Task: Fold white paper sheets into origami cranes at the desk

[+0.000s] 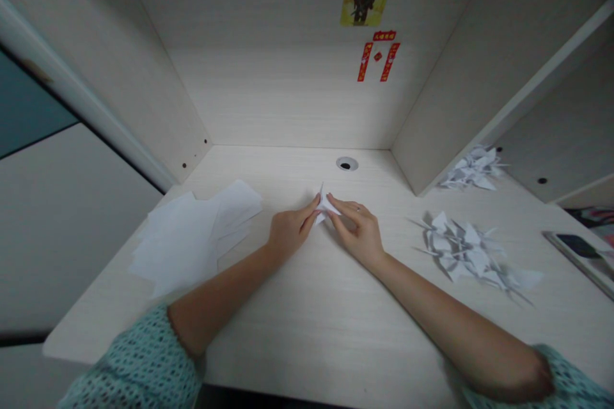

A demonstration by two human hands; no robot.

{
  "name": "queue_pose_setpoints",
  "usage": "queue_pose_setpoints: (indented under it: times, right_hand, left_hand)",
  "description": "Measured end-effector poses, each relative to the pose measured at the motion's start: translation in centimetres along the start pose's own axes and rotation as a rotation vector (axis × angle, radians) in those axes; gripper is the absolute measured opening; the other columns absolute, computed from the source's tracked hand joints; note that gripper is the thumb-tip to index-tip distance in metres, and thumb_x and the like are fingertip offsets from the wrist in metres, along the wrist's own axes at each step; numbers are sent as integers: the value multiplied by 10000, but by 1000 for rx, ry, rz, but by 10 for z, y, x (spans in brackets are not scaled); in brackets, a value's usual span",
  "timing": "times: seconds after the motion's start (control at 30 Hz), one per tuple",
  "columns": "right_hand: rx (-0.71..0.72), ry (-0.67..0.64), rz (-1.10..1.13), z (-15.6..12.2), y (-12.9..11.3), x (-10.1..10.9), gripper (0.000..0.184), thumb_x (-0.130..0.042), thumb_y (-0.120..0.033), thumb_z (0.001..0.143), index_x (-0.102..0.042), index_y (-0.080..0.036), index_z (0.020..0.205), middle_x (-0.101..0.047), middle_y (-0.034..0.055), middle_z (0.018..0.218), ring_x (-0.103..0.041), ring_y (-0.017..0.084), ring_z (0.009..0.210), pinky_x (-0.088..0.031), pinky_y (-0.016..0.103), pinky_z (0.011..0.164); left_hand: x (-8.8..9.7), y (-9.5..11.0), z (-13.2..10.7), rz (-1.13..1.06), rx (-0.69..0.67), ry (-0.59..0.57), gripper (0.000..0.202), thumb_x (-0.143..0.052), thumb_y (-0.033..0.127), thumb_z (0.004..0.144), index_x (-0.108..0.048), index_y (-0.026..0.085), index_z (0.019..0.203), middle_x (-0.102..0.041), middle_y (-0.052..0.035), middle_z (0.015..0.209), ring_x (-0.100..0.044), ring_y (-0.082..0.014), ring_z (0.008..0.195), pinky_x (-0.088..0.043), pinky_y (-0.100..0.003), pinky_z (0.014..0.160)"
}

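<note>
A small folded white paper crane [325,204] is held between my two hands, just above the middle of the desk. My left hand [290,230] pinches its left side between thumb and forefinger, close to an upright point. On the other side, my right hand [359,230] grips a wing with thumb and fingertips; a ring shows on one finger. Parts of the paper are covered by the fingertips. To the left lies a spread stack of white paper sheets [185,239]. At the right a heap of folded paper cranes [465,249] rests on the desk.
A second pile of paper cranes [474,167] sits behind the right partition [460,83]. A phone-like flat device [582,255] lies at the far right. Near the back panel is a round cable hole [346,163] in the desk [307,339]. Red stickers [378,56] decorate the panel.
</note>
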State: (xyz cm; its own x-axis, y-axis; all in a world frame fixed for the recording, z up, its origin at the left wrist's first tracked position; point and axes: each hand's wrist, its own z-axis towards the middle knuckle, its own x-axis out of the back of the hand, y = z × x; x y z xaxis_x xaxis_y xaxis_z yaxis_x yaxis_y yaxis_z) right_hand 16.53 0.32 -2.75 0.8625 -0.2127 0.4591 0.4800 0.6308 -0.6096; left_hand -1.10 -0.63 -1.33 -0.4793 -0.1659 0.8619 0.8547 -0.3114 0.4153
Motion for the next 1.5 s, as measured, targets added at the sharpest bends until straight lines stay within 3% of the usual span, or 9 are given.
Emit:
queue_pose_setpoints:
  times: [0.23,0.53,0.67,0.93,1.07,1.3,1.5]
  right_hand:
    - [-59,38,50,0,3,0,281,-601,-266,852,-677,-280,1122,-737,38,1031,-675,202,908,-533,374,829]
    - [-41,66,70,0,3,0,256,-627,-265,844,-696,-274,1090,-744,42,1017,-687,195,883,-538,371,824]
    - [-65,65,45,0,1,0,256,-632,-272,838,-699,-270,1085,-747,42,999,-691,201,868,-541,372,808]
    - [50,49,-7,-1,0,1,290,-590,-221,860,-676,-257,1134,-739,54,1038,-704,197,901,-531,375,841]
    - [75,46,-55,-1,0,1,298,-577,-215,862,-673,-262,1140,-736,53,1051,-700,198,918,-529,379,840]
    - [116,28,-103,-1,2,1,403,-569,-176,850,-605,-262,1242,-718,52,1101,-670,201,962,-514,389,858]
    - [138,41,-74,-3,7,0,422,-556,-169,861,-584,-287,1265,-717,49,1104,-669,192,956,-516,380,858]
  left_hand:
    - [-5,-4,-1,52,-93,16,462,-360,438,951,-542,232,1321,-741,-82,794,-625,-138,625,-404,-210,615]
    - [-12,-9,-1,100,-251,149,421,-388,394,958,-559,217,1299,-709,-22,645,-600,-102,534,-386,-194,545]
    - [-12,-8,-2,83,-305,169,407,-422,363,951,-541,221,1313,-732,-17,723,-630,-99,592,-403,-192,572]
    - [-11,-3,-5,68,-343,207,429,-439,342,942,-512,192,1337,-726,-30,723,-646,-115,615,-446,-199,599]
    - [-11,-2,-5,60,-321,180,431,-421,339,947,-508,192,1343,-722,-34,710,-643,-113,606,-450,-192,607]
    - [-8,0,-3,8,-77,101,527,-383,388,952,-357,188,1439,-699,-8,641,-594,-101,499,-407,-177,522]
    - [-3,1,-2,-56,-14,36,531,-376,383,954,-322,214,1454,-677,22,612,-576,-100,482,-412,-178,521]
